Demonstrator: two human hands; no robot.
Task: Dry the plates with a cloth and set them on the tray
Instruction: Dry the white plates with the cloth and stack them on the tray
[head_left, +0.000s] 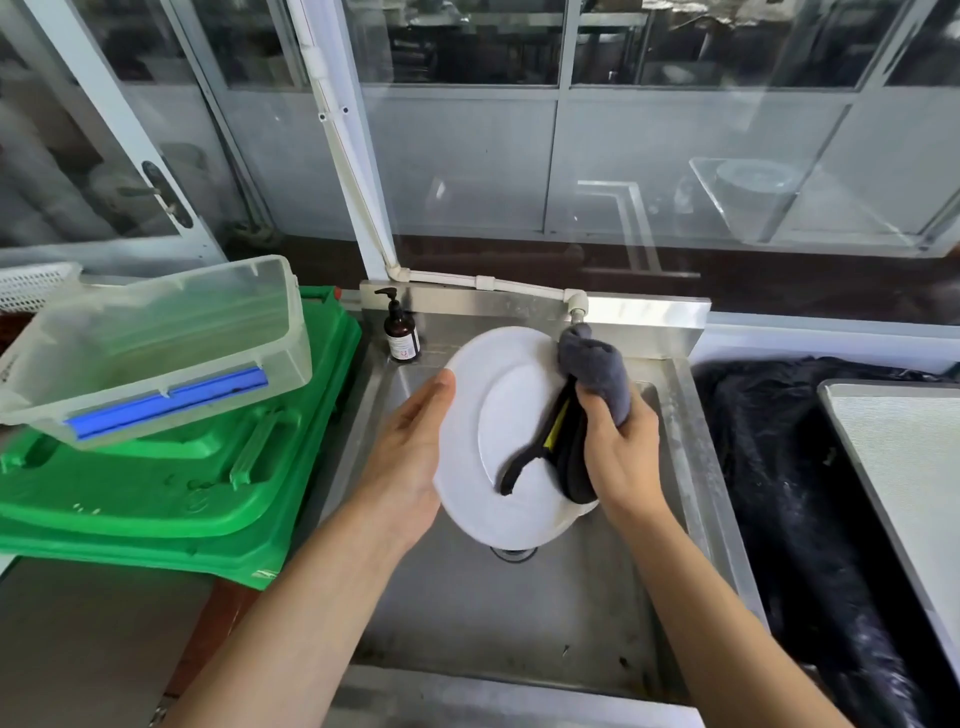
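Note:
A round white plate (498, 410) is held tilted on edge over the steel sink (519, 613). My left hand (410, 457) supports its left rim, thumb on the front and fingers hidden behind. My right hand (618, 447) grips a bunched grey cloth (597, 369) with a black and yellow trim against the plate's right side. A grey tray (904, 457) lies at the far right edge, only partly in view.
A brown pump bottle (401, 332) stands at the sink's back left corner. To the left, a clear plastic tub (171, 343) rests on stacked green lids (171, 493). Black plastic sheeting (779, 467) covers the counter right of the sink. A tap (576, 309) is behind the plate.

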